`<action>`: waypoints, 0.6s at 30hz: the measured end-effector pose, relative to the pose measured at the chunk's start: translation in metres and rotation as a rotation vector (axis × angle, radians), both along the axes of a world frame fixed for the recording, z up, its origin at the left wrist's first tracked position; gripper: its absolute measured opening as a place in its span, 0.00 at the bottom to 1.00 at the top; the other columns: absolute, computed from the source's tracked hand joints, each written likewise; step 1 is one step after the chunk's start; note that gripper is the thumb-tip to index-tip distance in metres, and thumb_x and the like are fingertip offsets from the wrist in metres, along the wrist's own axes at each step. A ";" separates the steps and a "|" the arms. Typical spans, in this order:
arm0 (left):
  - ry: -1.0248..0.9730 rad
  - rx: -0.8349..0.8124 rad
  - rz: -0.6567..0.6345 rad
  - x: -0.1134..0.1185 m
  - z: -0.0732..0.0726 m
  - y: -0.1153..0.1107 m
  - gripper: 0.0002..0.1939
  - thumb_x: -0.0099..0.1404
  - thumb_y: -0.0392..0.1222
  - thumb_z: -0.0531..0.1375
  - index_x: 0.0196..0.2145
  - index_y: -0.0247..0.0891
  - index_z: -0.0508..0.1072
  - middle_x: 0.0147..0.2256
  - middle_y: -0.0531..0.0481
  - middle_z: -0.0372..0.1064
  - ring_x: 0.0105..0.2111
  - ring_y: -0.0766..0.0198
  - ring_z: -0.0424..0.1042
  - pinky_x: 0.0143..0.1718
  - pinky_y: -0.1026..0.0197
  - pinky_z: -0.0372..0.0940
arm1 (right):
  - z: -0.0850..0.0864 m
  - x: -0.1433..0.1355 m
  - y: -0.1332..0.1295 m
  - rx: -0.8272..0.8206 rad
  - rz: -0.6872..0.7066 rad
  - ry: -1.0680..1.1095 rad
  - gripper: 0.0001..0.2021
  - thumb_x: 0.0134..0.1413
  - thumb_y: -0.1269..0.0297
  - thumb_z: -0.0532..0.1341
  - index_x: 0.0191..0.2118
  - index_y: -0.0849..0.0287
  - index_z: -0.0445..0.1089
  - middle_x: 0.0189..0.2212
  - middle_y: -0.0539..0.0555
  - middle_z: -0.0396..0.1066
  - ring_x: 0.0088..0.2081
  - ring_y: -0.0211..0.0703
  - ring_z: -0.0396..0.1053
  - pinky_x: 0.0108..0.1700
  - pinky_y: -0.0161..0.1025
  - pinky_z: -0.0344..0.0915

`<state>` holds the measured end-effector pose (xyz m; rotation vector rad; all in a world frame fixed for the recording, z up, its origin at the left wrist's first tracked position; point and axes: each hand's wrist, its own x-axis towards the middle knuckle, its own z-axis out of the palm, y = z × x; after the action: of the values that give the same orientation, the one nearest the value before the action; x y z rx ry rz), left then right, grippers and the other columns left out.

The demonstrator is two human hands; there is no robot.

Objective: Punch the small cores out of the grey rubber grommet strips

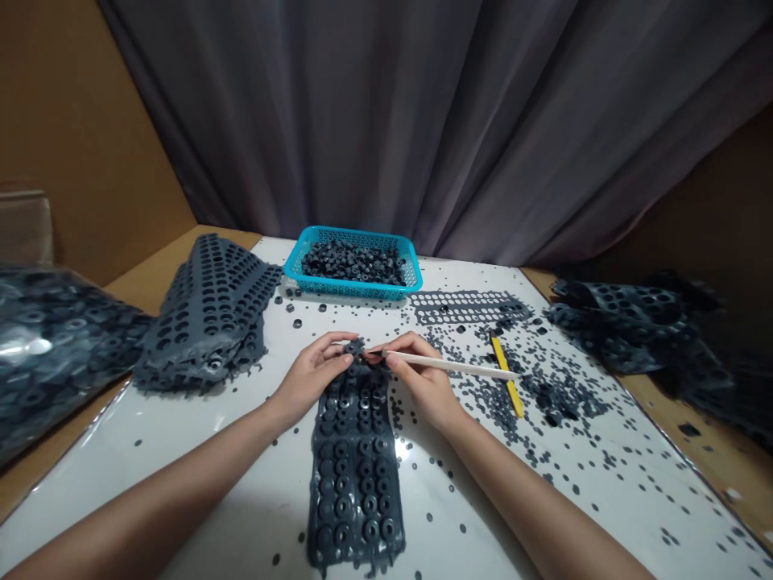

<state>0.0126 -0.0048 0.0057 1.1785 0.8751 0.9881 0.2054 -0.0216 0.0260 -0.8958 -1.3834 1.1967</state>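
A dark rubber sheet (355, 483) with rows of raised rings lies lengthwise on the white table, its far end between my hands. My left hand (314, 372) pinches the far left edge of this sheet between thumb and fingers. In my right hand (426, 383) is a thin white stick tool (459, 366), its dark tip pointing left at the sheet's far end. The exact contact of the tip is too small to make out. Small dark discs are scattered right of the sheet.
Beyond my hands stands a blue basket (353, 287) of dark rings. Perforated sheets (202, 314) are stacked left, beside a clear bag (60, 346) of dark parts. A punched sheet (465, 308), a yellow cutter (506, 377) and dark scraps (634, 322) are at the right.
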 end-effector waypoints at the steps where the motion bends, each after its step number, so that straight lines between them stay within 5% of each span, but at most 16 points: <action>1: -0.013 0.002 -0.012 0.000 0.000 0.000 0.18 0.61 0.45 0.63 0.48 0.41 0.69 0.40 0.48 0.73 0.43 0.57 0.71 0.44 0.61 0.62 | 0.001 0.001 0.000 0.006 -0.012 0.013 0.06 0.55 0.59 0.62 0.34 0.55 0.69 0.37 0.53 0.77 0.40 0.47 0.75 0.46 0.46 0.69; 11: -0.074 0.058 0.025 0.004 -0.006 -0.010 0.22 0.58 0.34 0.61 0.51 0.44 0.67 0.49 0.49 0.68 0.50 0.59 0.67 0.50 0.61 0.60 | 0.003 -0.004 -0.003 0.087 -0.093 -0.162 0.06 0.57 0.59 0.60 0.35 0.55 0.69 0.40 0.55 0.76 0.44 0.46 0.73 0.47 0.44 0.67; 14: -0.057 0.029 0.099 0.004 -0.005 -0.011 0.20 0.55 0.33 0.62 0.46 0.42 0.71 0.46 0.51 0.70 0.50 0.59 0.67 0.49 0.63 0.59 | -0.002 -0.008 -0.006 0.091 -0.087 -0.176 0.06 0.57 0.60 0.61 0.34 0.56 0.69 0.40 0.55 0.76 0.44 0.46 0.73 0.48 0.45 0.67; 18: -0.045 -0.031 0.146 0.003 -0.004 -0.010 0.10 0.54 0.36 0.61 0.37 0.39 0.73 0.34 0.52 0.73 0.37 0.62 0.71 0.38 0.65 0.62 | -0.005 -0.011 -0.008 0.073 -0.079 -0.176 0.06 0.57 0.60 0.61 0.34 0.56 0.69 0.41 0.56 0.76 0.44 0.46 0.73 0.48 0.44 0.67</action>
<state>0.0153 -0.0151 0.0017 1.0735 0.9478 1.1111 0.1944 -0.0297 0.0209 -1.0138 -1.5078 1.0209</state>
